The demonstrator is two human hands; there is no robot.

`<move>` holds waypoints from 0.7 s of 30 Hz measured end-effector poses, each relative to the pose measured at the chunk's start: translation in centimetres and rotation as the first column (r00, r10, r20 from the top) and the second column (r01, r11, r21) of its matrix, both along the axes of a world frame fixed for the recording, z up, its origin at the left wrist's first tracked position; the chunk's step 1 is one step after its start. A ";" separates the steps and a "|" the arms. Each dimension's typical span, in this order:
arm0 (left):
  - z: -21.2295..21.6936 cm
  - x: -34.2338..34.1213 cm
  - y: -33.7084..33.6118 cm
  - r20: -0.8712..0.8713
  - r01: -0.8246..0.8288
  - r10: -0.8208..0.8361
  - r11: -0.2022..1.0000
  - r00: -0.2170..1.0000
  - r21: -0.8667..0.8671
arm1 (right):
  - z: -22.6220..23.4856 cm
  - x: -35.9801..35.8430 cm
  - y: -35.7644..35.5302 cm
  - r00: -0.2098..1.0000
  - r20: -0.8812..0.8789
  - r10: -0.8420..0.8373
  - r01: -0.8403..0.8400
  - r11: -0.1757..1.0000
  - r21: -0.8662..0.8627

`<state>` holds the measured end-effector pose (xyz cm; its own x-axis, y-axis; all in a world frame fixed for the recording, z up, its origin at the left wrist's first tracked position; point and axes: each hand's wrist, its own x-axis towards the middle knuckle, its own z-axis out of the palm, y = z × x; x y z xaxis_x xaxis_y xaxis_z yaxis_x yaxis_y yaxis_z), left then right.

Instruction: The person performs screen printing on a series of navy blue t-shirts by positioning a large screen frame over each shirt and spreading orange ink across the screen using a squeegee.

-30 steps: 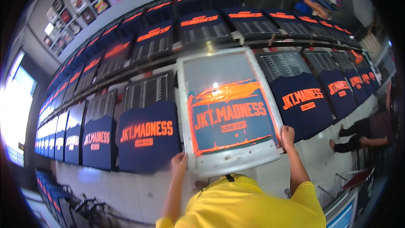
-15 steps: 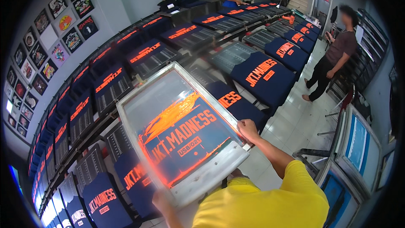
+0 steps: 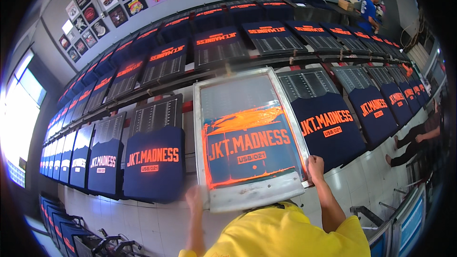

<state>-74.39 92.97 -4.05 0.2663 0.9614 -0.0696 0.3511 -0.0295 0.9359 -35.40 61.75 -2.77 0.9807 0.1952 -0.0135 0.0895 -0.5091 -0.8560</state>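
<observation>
A silk-screen frame [image 3: 257, 194] with metal edges is held over the near row of boards, in front of my yellow shirt. Bright orange ink [image 3: 245, 117] lies smeared across its mesh above an orange lettering stencil. My right hand [image 3: 315, 167] is closed round the frame's right edge near the lower corner. At the lower left corner, my left hand [image 3: 194, 199] grips the opposite edge, somewhat blurred by motion. Navy shirts with orange lettering lie on boards to either side: one shirt [image 3: 154, 173] on the left, another shirt [image 3: 328, 140] on the right. What lies directly beneath the frame is mostly hidden.
Rows of printing boards [image 3: 219, 52] with navy shirts curve along both sides of a long rack. A person in blue [image 3: 369, 12] stands at the far right back; another person's legs [image 3: 412, 138] show at right. More screens [image 3: 412, 216] lean at lower right, over white floor tiles [image 3: 143, 221].
My view has swung left, bringing the window and more shirts into sight. The screen frame, tilted before, now stands nearly straight in the picture, still in both hands.
</observation>
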 end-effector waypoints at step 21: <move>1.0 -0.2 4.3 -0.104 0.020 -0.033 0.992 0.994 -0.124 | -0.7 0.0 3.6 0.995 -0.095 0.019 -0.029 0.994 -0.107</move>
